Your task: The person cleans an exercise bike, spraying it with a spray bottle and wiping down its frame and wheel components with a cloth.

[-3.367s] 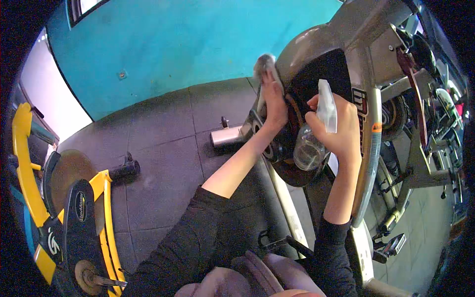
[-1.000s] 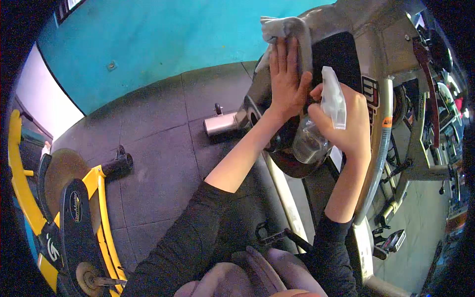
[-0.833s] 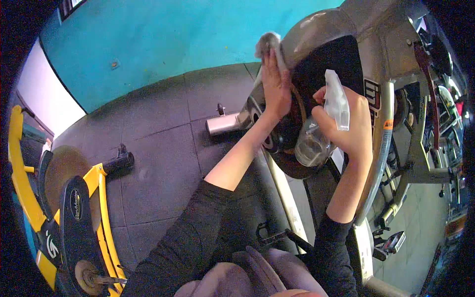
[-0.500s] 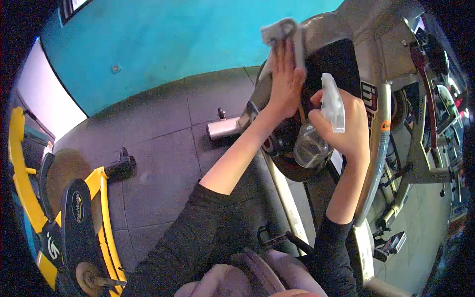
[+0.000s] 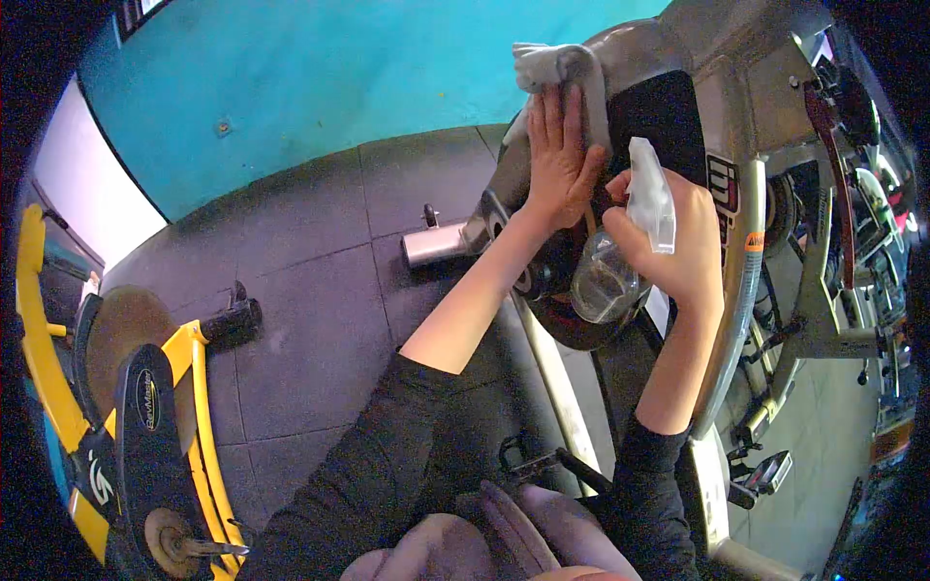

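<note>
My left hand [image 5: 560, 167] has its fingers stretched out over a grey cloth [image 5: 586, 92], keeping it pressed on the rounded grey housing [image 5: 628, 46] of an exercise machine. Part of the cloth is bunched beyond the fingertips. Closed around the neck of a clear spray bottle [image 5: 605, 281] is my right hand [image 5: 683, 237]. The bottle's white spray head [image 5: 651, 198] points up, away from me. It is in front of the housing's black panel [image 5: 664, 111], just right of my left hand.
A yellow and black exercise bike [image 5: 145, 407] stands at the left on the dark tiled floor [image 5: 300, 339]. Behind is a turquoise wall [image 5: 320, 77]. The machine's foot tube [image 5: 434, 245] and pedal [image 5: 528, 467] stick out nearby. More gym machines [image 5: 823, 320] are at the right.
My left hand and the cloth have swept back and forth between the housing's left edge and its face; they are now slightly further right on it. My right hand still holds the bottle.
</note>
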A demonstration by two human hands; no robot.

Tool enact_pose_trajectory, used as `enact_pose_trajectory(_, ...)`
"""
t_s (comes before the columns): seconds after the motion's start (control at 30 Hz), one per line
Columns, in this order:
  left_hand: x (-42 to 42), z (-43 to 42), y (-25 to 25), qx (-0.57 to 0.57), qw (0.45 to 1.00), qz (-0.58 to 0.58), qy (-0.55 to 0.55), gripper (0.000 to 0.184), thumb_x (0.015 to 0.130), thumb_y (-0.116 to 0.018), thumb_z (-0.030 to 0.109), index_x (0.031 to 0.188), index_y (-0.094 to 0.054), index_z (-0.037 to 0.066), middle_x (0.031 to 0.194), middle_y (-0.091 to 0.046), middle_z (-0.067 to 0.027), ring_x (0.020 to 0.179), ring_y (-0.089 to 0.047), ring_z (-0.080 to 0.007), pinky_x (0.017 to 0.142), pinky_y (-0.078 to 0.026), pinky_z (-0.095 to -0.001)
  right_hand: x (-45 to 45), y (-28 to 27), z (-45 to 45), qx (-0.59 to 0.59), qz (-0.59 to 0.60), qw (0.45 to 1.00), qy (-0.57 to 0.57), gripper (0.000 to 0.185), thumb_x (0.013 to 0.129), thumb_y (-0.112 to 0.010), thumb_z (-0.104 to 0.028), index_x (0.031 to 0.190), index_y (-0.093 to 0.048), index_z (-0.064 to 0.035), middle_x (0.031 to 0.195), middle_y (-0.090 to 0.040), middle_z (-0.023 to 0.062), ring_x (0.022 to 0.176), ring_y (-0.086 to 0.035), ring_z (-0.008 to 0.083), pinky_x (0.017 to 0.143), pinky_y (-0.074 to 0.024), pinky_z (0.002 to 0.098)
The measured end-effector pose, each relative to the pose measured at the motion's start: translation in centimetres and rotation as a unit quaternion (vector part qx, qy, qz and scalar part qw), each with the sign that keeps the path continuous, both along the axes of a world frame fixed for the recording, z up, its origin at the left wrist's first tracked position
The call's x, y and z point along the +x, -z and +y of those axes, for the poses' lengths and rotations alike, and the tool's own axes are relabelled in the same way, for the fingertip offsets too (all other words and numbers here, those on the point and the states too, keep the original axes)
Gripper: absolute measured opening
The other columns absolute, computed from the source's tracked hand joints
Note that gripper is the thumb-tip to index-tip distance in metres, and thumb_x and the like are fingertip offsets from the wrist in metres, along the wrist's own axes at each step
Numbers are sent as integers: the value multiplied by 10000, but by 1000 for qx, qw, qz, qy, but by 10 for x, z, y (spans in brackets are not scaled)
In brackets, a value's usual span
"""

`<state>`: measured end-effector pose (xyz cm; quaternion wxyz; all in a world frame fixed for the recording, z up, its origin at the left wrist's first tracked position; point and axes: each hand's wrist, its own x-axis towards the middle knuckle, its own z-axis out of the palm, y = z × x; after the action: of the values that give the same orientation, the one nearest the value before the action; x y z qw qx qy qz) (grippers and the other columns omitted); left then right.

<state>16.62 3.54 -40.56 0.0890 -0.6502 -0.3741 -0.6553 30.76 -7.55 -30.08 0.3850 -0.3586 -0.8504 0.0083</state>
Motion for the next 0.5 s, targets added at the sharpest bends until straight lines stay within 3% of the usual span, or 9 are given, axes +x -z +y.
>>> enact_pose_trajectory(0.07, -2, 15, 19, -47, 990, 81, -103, 708, 954, -353, 443, 1499, -89, 75, 1540, -41, -228, 1404, -6, -462, 1127, -11, -540, -1, -2, -2, -2, -3, 1000, 2, 301, 664, -692, -306, 825, -652, -55, 723, -648, 137, 665, -640, 336, 628, -508, 421)
enact_pose_trajectory(0.2, -2, -3, 31, -45, 998, 5, -39, 778, 926, -413, 437, 1484, -67, 19, 1530, -16, -257, 1401, 17, -469, 1128, -5, -539, 0, 1, 0, 8, -7, 1000, 1, 300, 668, -695, -308, 826, -654, -56, 726, -649, 138, 668, -641, 336, 631, -508, 422)
enact_pose_trajectory(0.3, -11, 2, 69, -52, 995, 60, -64, 941, 848, -511, 475, 1467, -8, -24, 1514, 21, -293, 1397, 52, -478, 1094, 19, -615, 0, 2, 1, 22, -6, 1000, -4, 296, 666, -691, -303, 831, -656, -60, 724, -651, 135, 666, -641, 334, 633, -508, 419)
enact_pose_trajectory(0.37, -11, -1, 87, -155, 962, 139, -179, 1120, 745, -595, 537, 1443, 39, -67, 1500, 52, -318, 1387, 89, -494, 1038, 42, -695, 0, 2, 2, 4, 7, 1000, -8, 295, 662, -687, -300, 836, -659, -64, 721, -652, 131, 662, -643, 331, 635, -509, 414)
enact_pose_trajectory(0.5, -13, 20, 100, -131, 971, 125, -158, 1243, 675, -637, 599, 1428, 78, -85, 1486, 85, -339, 1367, 120, -527, 996, 44, -739, 3, 2, 1, -10, 5, 1000, -5, 301, 657, -685, -301, 841, -659, -64, 717, -653, 126, 659, -644, 328, 636, -510, 410)
